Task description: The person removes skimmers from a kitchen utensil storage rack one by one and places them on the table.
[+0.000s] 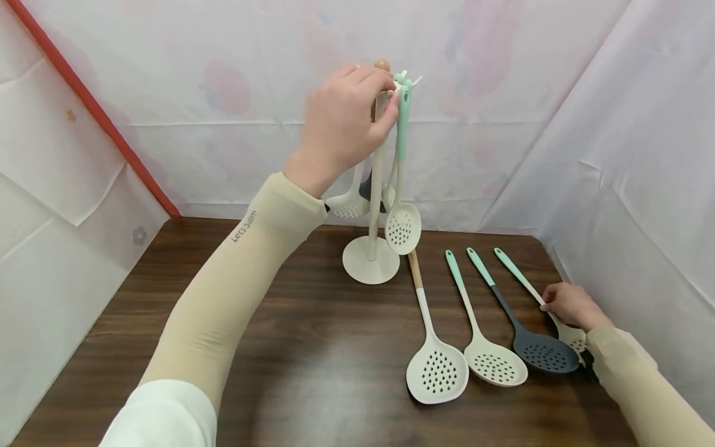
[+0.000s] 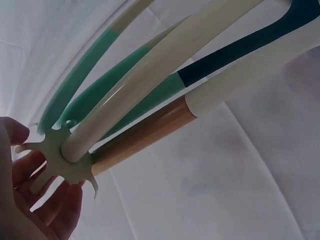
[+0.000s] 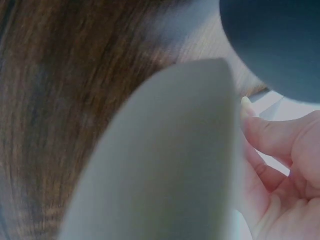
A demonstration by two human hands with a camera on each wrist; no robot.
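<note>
My left hand (image 1: 385, 93) is raised to the top of a cream utensil stand (image 1: 371, 261), its fingers curled round the star-shaped hook crown (image 2: 67, 160). Beside those fingers hangs a mint-handled cream skimmer (image 1: 403, 230). More utensils hang from the same crown: mint, dark and wood handles (image 2: 150, 132). At the right of the wooden table (image 1: 313, 366), my right hand (image 1: 553, 304) grips the handle of the rightmost cream skimmer (image 1: 572, 338), which lies flat. That skimmer's head (image 3: 165, 150) fills the right wrist view, blurred, with my fingers (image 3: 280, 165) beside it.
Three more skimmers lie side by side on the table: a wood-handled cream one (image 1: 437, 371), a mint-handled cream one (image 1: 494, 361) and a dark grey one (image 1: 544, 354). White cloth walls (image 1: 642, 155) enclose the table at the back and on both sides.
</note>
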